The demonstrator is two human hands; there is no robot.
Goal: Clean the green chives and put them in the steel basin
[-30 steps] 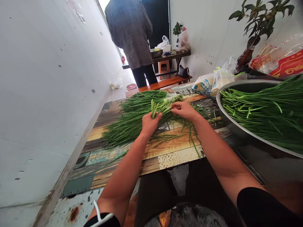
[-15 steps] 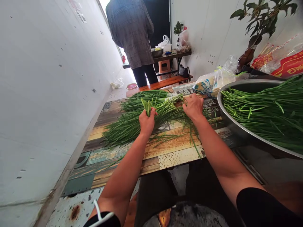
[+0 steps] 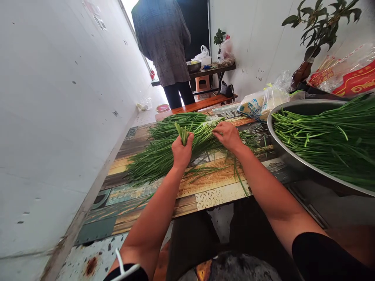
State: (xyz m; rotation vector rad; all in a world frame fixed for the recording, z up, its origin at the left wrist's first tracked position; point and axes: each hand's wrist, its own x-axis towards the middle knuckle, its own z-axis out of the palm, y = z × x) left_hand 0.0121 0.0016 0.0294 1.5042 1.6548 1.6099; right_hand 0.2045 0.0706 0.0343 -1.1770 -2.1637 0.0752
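A heap of long green chive stalks [image 3: 158, 154] lies across the patterned wooden table [image 3: 211, 187]. My left hand [image 3: 181, 150] is closed round a small bunch of stalks [image 3: 183, 132], their cut ends sticking up above the fist. My right hand [image 3: 228, 136] rests on the heap just to the right, fingers curled and pinching at stalks there. A large metal basin [image 3: 288, 158] at the right holds more green stalks [image 3: 328, 140].
A white wall [image 3: 58, 117] runs along the table's left edge. Plastic bags [image 3: 260, 103] and a potted plant [image 3: 318, 27] stand behind the basin. Farther back a person in a checked shirt [image 3: 164, 39] stands at a bench table with a bowl [image 3: 193, 65]; a wooden bench [image 3: 199, 104] lies between.
My left hand lifted its bunch slightly and shifted left. My right hand moved out to the right over the heap, then came back toward the left hand.
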